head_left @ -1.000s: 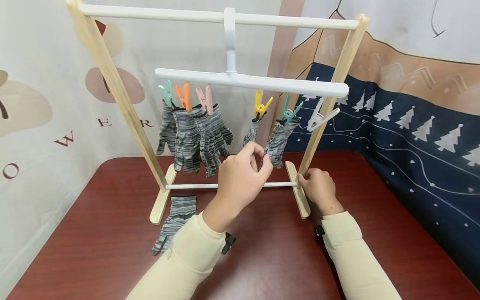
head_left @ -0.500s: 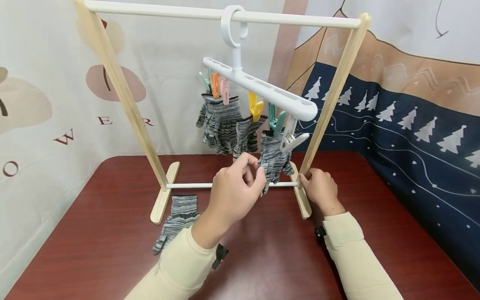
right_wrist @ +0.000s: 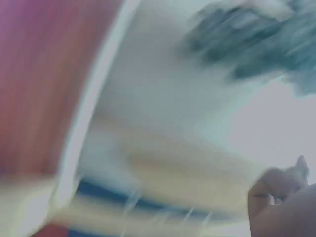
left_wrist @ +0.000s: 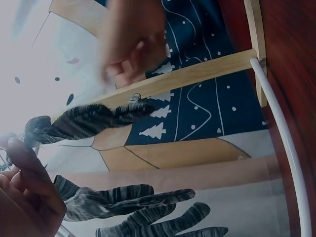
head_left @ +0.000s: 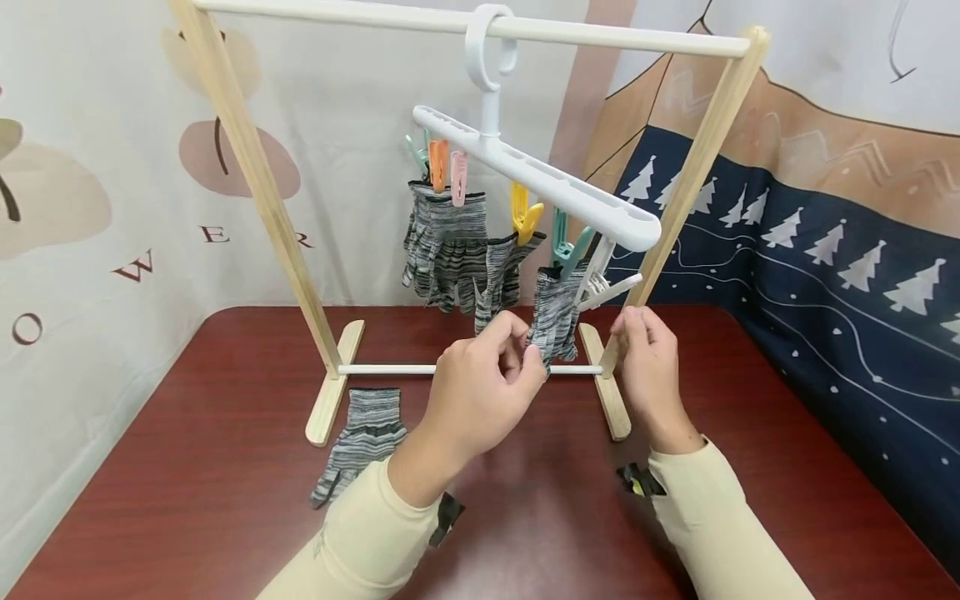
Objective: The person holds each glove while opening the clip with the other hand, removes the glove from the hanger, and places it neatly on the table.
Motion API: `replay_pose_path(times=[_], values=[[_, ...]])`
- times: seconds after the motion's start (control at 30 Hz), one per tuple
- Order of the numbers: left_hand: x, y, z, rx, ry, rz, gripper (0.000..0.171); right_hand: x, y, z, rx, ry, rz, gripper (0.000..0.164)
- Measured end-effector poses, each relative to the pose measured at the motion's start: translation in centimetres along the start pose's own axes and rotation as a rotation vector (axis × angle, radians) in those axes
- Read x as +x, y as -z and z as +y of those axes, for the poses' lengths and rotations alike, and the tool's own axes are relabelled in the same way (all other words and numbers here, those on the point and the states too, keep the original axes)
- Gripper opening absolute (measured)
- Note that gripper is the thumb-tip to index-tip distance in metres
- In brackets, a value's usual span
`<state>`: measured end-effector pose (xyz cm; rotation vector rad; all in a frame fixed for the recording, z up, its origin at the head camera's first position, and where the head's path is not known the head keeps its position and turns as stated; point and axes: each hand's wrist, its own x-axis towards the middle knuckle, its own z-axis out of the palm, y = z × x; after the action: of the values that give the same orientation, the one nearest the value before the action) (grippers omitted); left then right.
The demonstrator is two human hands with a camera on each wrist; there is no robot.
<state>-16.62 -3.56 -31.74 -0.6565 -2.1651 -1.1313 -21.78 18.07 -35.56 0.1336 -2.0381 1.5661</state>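
My left hand [head_left: 480,387] pinches the edge of a grey-striped knit glove [head_left: 555,312], which hangs from a teal clothes peg [head_left: 564,242] at the near end of a white hanger [head_left: 555,183]. In the left wrist view, its fingers [left_wrist: 29,173] lie at the upper end of that glove [left_wrist: 89,123]. My right hand [head_left: 651,375] is raised beside the rack's right post, fingers loosely bent and holding nothing. A white peg [head_left: 600,283] dangles just above it. Motion blurs the right wrist view.
Other striped gloves [head_left: 457,242] hang from orange [head_left: 438,165], pink [head_left: 458,178] and yellow [head_left: 522,212] pegs. The hanger hooks over the wooden rack's top rod [head_left: 375,15]. Another glove [head_left: 363,442] lies on the red-brown table [head_left: 187,467], by the rack's left foot [head_left: 330,396].
The hanger has turned, its right end swinging toward me, with my left hand at the glove. My right hand has left the foot of the right post and moved up.
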Motion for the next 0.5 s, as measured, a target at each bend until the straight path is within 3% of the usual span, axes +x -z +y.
replay_pose_path(times=[0.1, 0.2, 0.33, 0.5], values=[[0.1, 0.1, 0.1, 0.001, 0.001, -0.015, 0.005, -1.4, -0.6, -3.4, 0.320, 0.020, -0.114, 0.041], [0.0, 0.2, 0.2, 0.013, 0.006, -0.019, 0.006, -2.4, -1.0, -6.1, 0.454, 0.112, -0.210, 0.040], [-0.1, 0.5, 0.2, 0.028, 0.010, -0.022, 0.006, -3.2, -1.6, -8.1, 0.469, 0.143, -0.243, 0.024], [-0.1, 0.8, 0.2, 0.037, -0.004, -0.029, 0.006, -3.3, -2.1, -8.4, 0.326, 0.145, -0.146, 0.021]])
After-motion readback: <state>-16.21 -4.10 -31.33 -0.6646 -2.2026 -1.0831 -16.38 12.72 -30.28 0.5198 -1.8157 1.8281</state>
